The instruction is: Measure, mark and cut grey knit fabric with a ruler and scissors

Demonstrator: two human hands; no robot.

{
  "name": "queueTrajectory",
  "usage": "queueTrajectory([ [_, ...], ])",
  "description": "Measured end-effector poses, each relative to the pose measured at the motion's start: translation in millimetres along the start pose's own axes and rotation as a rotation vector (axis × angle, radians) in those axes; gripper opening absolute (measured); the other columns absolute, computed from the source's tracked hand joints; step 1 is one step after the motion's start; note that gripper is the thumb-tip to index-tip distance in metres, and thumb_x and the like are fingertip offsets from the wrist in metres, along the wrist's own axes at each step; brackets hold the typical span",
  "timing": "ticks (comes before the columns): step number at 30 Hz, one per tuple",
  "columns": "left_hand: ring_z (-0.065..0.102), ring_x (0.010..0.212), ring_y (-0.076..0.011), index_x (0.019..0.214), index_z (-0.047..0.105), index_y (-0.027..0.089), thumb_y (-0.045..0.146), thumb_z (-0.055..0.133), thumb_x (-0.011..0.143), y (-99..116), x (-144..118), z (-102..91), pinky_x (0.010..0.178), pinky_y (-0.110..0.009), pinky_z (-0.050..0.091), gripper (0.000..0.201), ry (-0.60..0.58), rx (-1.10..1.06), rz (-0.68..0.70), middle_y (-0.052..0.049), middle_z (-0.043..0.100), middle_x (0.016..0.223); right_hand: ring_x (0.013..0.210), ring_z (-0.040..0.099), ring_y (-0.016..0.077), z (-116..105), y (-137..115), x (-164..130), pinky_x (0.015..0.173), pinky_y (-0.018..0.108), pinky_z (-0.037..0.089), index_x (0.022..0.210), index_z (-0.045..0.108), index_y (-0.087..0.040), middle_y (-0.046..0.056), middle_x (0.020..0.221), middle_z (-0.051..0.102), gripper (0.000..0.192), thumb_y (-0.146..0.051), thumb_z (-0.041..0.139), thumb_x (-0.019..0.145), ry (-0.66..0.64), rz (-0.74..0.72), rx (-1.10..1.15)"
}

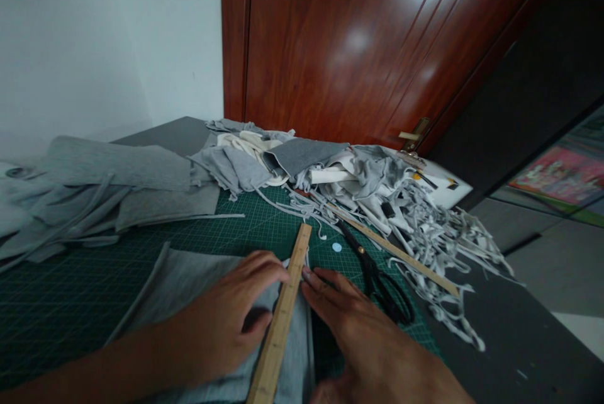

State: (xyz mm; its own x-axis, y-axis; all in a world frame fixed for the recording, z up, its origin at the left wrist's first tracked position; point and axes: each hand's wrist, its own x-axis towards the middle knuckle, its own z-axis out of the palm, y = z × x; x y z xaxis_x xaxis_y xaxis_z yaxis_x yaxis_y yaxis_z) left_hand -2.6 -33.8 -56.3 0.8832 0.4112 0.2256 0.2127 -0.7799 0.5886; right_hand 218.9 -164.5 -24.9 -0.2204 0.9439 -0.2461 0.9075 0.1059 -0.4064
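A wooden ruler (pixel 283 309) lies lengthwise on a piece of grey fabric (pixel 189 281) spread over the green cutting mat (pixel 70 303). My left hand (pixel 221 322) presses flat on the fabric, its fingertips against the ruler's left edge. On the ruler's right side my right hand (pixel 363 335) rests flat, fingers apart, its fingertips touching the ruler and the fabric edge. Neither hand grips anything.
Black scissors (pixel 382 281) lie just right of my right hand, beside a second long wooden stick (pixel 396 252). Heaps of grey and white fabric scraps (pixel 425 228) and folded grey cloth (pixel 117 184) fill the mat's far side. A brown door (pixel 358 39) stands behind.
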Motion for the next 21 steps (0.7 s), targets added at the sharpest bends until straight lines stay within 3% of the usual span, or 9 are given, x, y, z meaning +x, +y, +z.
queueTrajectory([
  [2, 0.054, 0.144, -0.0298, 0.137, 0.063, 0.032, 0.011, 0.062, 0.078, 3, -1, -1.8, 0.126, -0.05, 0.044, 0.063, -0.042, 0.008, 0.037, -0.006, 0.063, 0.146, 0.167, 0.023, 0.0406, 2, 2, 1, 0.137, 0.052, 0.021, 0.17, 0.036, -0.006, 0.017, 0.178, 0.027, 0.129, -0.046, 0.1, 0.064, 0.016, -0.013, 0.005],
  [7, 0.043, 0.155, -0.0362, 0.142, 0.068, 0.032, 0.023, 0.075, 0.077, 7, -4, -4.2, 0.128, -0.054, 0.041, 0.066, -0.101, 0.033, -0.04, -0.008, 0.054, 0.159, 0.167, 0.022, 0.0406, 0, 5, 0, 0.138, 0.05, 0.02, 0.17, 0.035, -0.008, 0.016, 0.18, 0.026, 0.13, -0.051, 0.099, 0.065, 0.009, 0.014, 0.01],
  [14, 0.038, 0.158, -0.0389, 0.147, 0.065, 0.031, 0.024, 0.071, 0.081, 12, -5, -4.3, 0.128, -0.059, 0.04, 0.067, -0.119, 0.106, -0.056, -0.01, 0.049, 0.165, 0.169, 0.015, 0.0401, -7, 4, -1, 0.138, 0.053, 0.016, 0.173, 0.03, -0.014, 0.013, 0.182, 0.019, 0.132, -0.065, 0.095, 0.07, -0.029, 0.023, 0.048],
  [19, 0.041, 0.153, -0.0463, 0.147, 0.062, 0.029, 0.027, 0.071, 0.083, 7, -12, 8.2, 0.125, -0.074, 0.036, 0.064, -0.006, 0.227, -0.044, -0.012, 0.051, 0.164, 0.168, 0.009, 0.0458, -11, 1, 9, 0.137, 0.06, 0.013, 0.173, 0.029, -0.009, 0.021, 0.183, 0.013, 0.148, -0.061, 0.103, 0.056, -0.044, 0.019, -0.01],
  [21, 0.046, 0.149, -0.0463, 0.145, 0.063, 0.028, 0.028, 0.069, 0.087, 3, -14, 13.4, 0.122, -0.073, 0.04, 0.059, 0.025, 0.26, -0.034, -0.014, 0.055, 0.159, 0.168, 0.006, 0.0457, -12, 3, 14, 0.137, 0.06, 0.012, 0.173, 0.027, -0.007, 0.023, 0.183, 0.01, 0.15, -0.058, 0.103, 0.054, -0.04, -0.025, -0.029],
])
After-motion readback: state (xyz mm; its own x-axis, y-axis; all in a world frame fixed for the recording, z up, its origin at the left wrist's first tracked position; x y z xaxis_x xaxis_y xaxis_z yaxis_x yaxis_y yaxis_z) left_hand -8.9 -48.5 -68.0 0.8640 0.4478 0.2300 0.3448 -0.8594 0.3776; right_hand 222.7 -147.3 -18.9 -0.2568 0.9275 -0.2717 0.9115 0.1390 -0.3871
